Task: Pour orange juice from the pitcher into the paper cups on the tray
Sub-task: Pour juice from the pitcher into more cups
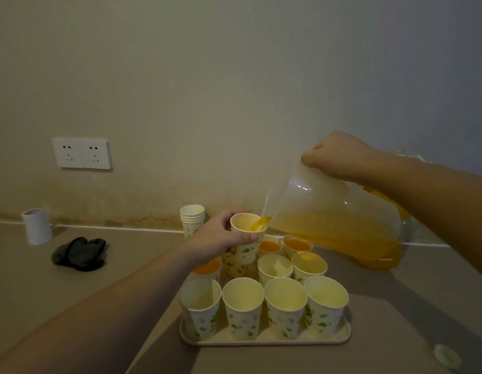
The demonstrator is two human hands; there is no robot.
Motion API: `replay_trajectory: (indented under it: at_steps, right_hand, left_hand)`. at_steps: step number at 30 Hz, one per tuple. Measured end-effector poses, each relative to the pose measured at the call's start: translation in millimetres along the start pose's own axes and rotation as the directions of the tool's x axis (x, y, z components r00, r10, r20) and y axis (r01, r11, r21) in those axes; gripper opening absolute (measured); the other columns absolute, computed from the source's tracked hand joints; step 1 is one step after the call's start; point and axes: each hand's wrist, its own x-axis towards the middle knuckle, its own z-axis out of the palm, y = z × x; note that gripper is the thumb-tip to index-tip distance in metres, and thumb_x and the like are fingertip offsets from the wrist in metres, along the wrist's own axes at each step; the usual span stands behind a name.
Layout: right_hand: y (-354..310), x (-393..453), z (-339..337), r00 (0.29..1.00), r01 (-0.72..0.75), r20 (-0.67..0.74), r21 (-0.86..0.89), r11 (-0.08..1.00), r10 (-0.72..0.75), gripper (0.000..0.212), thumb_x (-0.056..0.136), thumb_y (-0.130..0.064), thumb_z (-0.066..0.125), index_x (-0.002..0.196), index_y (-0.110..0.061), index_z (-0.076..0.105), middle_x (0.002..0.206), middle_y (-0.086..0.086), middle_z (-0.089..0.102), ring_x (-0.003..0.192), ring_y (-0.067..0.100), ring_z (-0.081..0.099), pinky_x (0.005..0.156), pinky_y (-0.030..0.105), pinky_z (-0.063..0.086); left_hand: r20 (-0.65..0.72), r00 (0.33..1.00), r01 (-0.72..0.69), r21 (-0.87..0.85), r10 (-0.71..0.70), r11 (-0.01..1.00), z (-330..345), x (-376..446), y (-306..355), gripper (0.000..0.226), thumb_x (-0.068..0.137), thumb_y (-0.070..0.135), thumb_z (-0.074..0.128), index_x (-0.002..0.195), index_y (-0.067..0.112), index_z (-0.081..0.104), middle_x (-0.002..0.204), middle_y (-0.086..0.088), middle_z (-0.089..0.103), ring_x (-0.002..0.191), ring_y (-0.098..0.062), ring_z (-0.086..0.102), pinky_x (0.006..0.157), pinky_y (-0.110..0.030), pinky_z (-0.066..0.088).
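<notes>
Pitcher (334,217): clear plastic, tipped spout-down above the far right part of the tray (264,340), roughly half full of orange juice (339,236), so probably fairly heavy and front-loaded as the liquid runs toward the lip. Held from above by the right hand (334,155), fingers curled over the rim or handle region; exact grip hidden behind the knuckles. Smooth walls, likely slippery if wet; best taken by the handle, with the tilt eased gently so the thin stream does not surge.

Lifted paper cup (245,238): raised above the far rows of the tray, close under the spout, gripped around its upper wall by the left hand (221,238), thumb across the front. Light, thin-walled, easily crushed; calls for a soft squeeze, firmer as it gains weight.

Filled cups (296,245) stand along the tray's far edge; empty cups (242,306) line the near edge, tightly packed, easily toppled. Spare stack (192,215) stands on the bench (59,279) beyond the tray.
</notes>
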Motion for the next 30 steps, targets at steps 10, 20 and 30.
replay_trajectory:
  at_steps: [10,20,30]
  right_hand:
    - [1.9,5.4,1.9,1.0,0.028,-0.006,-0.092,0.995,-0.028,0.036,0.097,-0.025,0.049,0.067,-0.004,0.054,0.068,0.012,0.05,0.076,0.031,0.05,0.058,0.03,0.033]
    - [2.2,7.0,2.1,1.0,0.017,-0.018,-0.082,0.996,-0.018,0.039,0.096,-0.027,0.049,0.063,-0.006,0.051,0.067,0.011,0.046,0.074,0.031,0.048,0.054,0.029,0.03]
    - [0.6,7.3,3.6,1.0,0.011,-0.016,-0.059,0.998,-0.012,0.04,0.095,-0.026,0.051,0.059,-0.008,0.048,0.064,0.011,0.046,0.067,0.027,0.045,0.053,0.028,0.03]
  left_hand:
    - [-0.007,1.0,0.005,0.013,-0.005,1.0,0.4,1.1,-1.9,0.089,0.057,0.048,0.09,0.138,0.031,0.056,0.125,0.007,0.066,0.115,-0.015,0.064,0.095,-0.039,0.058]
    - [0.003,1.0,-0.001,0.003,0.001,1.0,1.1,-1.0,-0.1,0.081,0.062,0.043,0.088,0.135,0.034,0.056,0.123,0.009,0.066,0.113,-0.012,0.064,0.086,-0.029,0.059]
    - [0.0,1.0,0.003,0.022,-0.003,1.0,-0.5,-1.4,-1.7,0.082,0.066,0.041,0.089,0.139,0.031,0.055,0.123,0.009,0.066,0.111,-0.01,0.064,0.085,-0.029,0.059]
